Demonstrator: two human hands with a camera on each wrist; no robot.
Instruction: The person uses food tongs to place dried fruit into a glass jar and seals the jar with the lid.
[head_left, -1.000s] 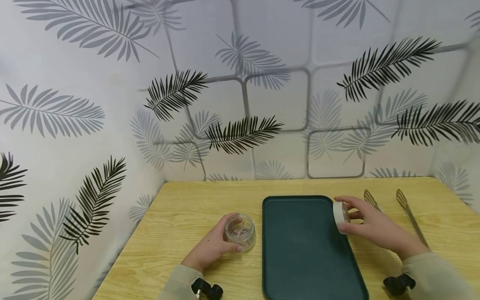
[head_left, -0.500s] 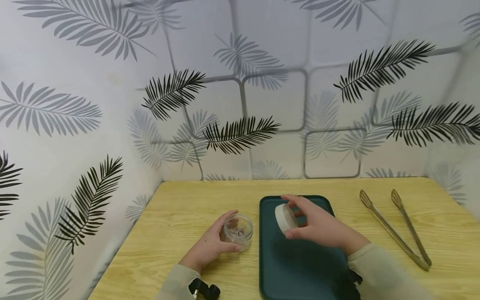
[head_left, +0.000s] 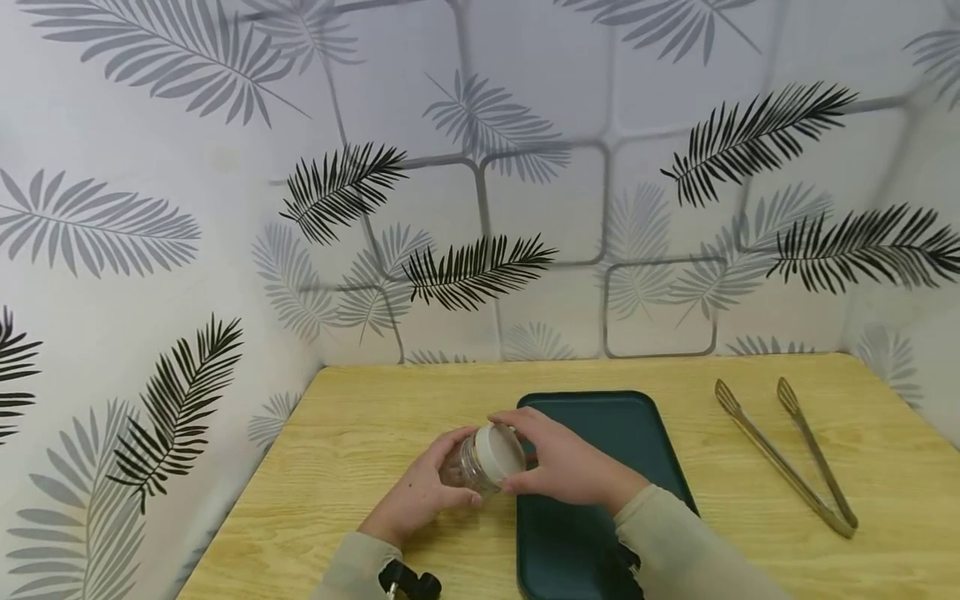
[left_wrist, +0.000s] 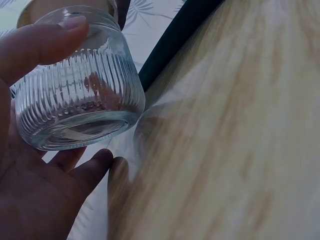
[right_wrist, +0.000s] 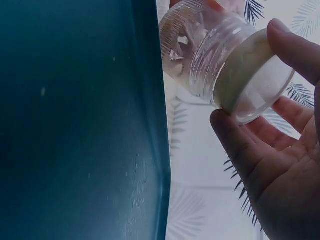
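Note:
My left hand [head_left: 422,493] grips a small clear glass jar [left_wrist: 82,90] with ribbed sides, thumb across its upper part. Some small pieces show inside the jar through the glass. A white round lid [head_left: 500,452] is pinched by the rim in my right hand [head_left: 566,461]. In the head view the lid sits at the jar's mouth, and both lean to the right. From the right wrist view the lid [right_wrist: 250,75] meets the threaded neck, thumb on one side and fingers on the other. The jar's mouth is hidden by the lid.
A dark green rectangular tray [head_left: 600,417] lies on the wooden table [head_left: 375,408], under my right forearm. Metal tongs [head_left: 806,458] rest spread at the right. A patterned cloth [head_left: 540,208] stands behind the table and along its left side.
My right hand has carried the lid leftward from the tray's right edge, across the tray, to the jar's mouth. The jar now tilts to the right in my left hand, which stays in place.

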